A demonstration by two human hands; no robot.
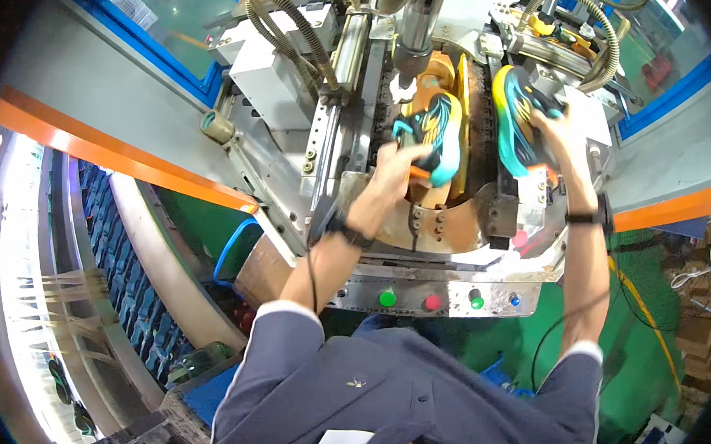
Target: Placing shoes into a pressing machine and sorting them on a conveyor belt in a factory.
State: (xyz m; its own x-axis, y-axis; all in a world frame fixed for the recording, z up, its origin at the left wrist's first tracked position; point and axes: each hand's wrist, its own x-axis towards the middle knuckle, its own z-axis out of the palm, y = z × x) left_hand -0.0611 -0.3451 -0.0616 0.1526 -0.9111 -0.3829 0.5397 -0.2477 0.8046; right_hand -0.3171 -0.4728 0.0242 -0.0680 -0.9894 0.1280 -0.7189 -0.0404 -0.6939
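My left hand [392, 175] is closed around a shoe [449, 138] in teal, black and yellow. That shoe is over the machine's dark central bay [478, 140], close to an orange-yellow pad or mould [440, 69]; whether it touches the pad I cannot tell. A matching shoe [509, 117] hangs to the right of the bay, tilted, gripped by my right hand [559, 136]. My fingers partly cover both shoes. Just beyond the left shoe, a metal press cylinder [415, 40] points down.
Along the machine's near edge runs a control panel [449, 298] with green, red and blue buttons. Ribbed hoses [291, 19] and metal rails [348, 73] flank the bay. Orange-edged grey panels [121, 152] stand at both sides. A curved conveyor [115, 246] lies at left.
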